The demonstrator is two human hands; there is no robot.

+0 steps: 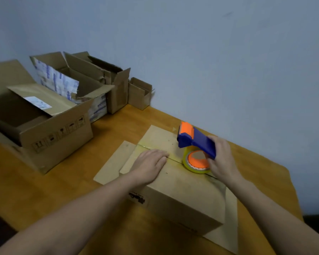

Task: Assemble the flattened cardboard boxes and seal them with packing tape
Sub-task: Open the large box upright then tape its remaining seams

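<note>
A brown cardboard box (180, 192) stands on the wooden table with its top flaps folded shut. My left hand (151, 162) lies flat on the top, pressing by the centre seam where a strip of clear tape runs. My right hand (221, 161) grips the blue handle of a blue and orange tape dispenser (195, 142). Its yellowish tape roll (195, 162) rests on the seam to the right of my left hand. Loose lower flaps stick out flat on the table at the box's left and right.
Several open cardboard boxes (50, 122) crowd the table's (66, 188) back left, against the blue wall. A small open box (139, 93) stands furthest right in that row. The table's right edge runs close behind the box I work on.
</note>
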